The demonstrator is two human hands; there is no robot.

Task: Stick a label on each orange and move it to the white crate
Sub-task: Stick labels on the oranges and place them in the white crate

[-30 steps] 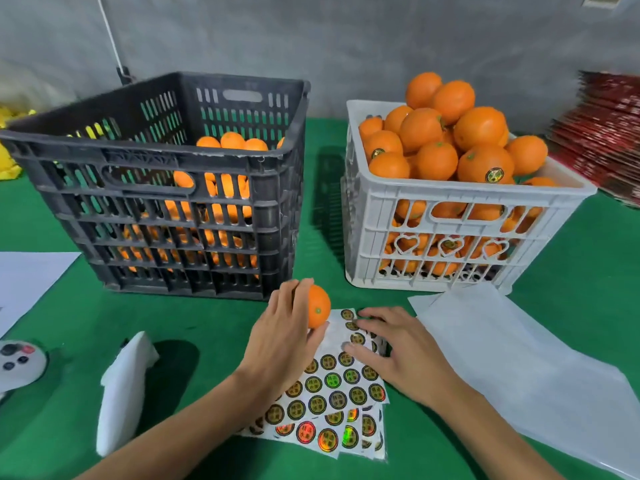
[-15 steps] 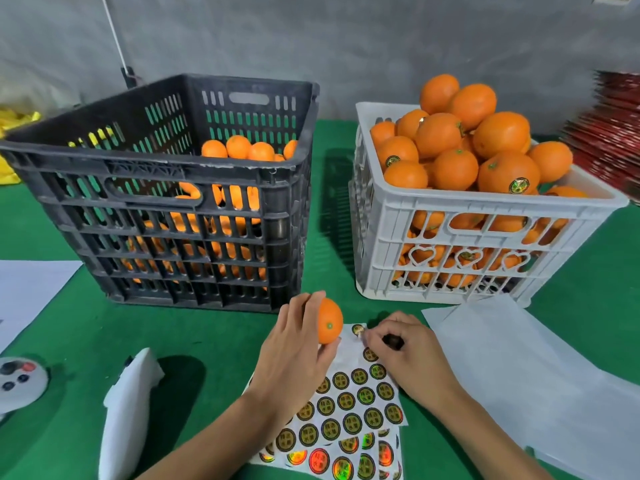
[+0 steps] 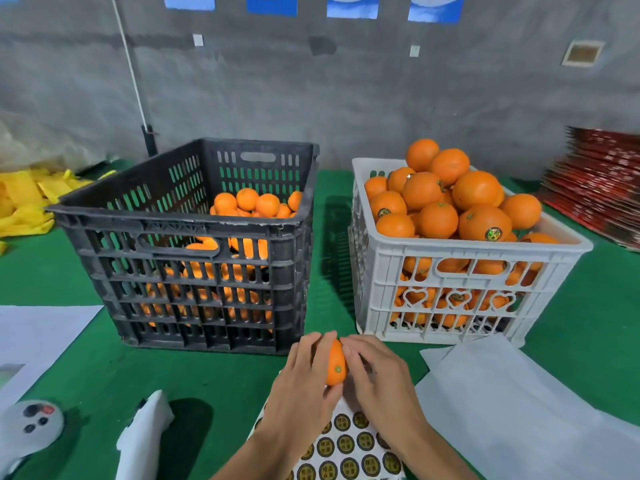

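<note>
My left hand (image 3: 300, 386) grips a small orange (image 3: 335, 363) just above the sticker sheet (image 3: 346, 445) of round dark-and-gold labels. My right hand (image 3: 377, 379) is pressed against the orange's right side, fingers curled on its skin; any label under the fingers is hidden. Behind on the left stands a black crate (image 3: 194, 237) partly filled with unlabelled oranges. On the right, a white crate (image 3: 460, 268) is heaped with oranges, some showing labels.
White paper sheets (image 3: 519, 410) lie at the right, more white paper (image 3: 38, 337) at the left. A white controller (image 3: 31, 424) and a white wrapped object (image 3: 145, 434) lie at lower left. Red cartons (image 3: 599, 181) are stacked far right, yellow bags (image 3: 24, 199) far left.
My right hand left the sticker sheet and came up against the orange held in my left hand. The camera view tilted upward.
</note>
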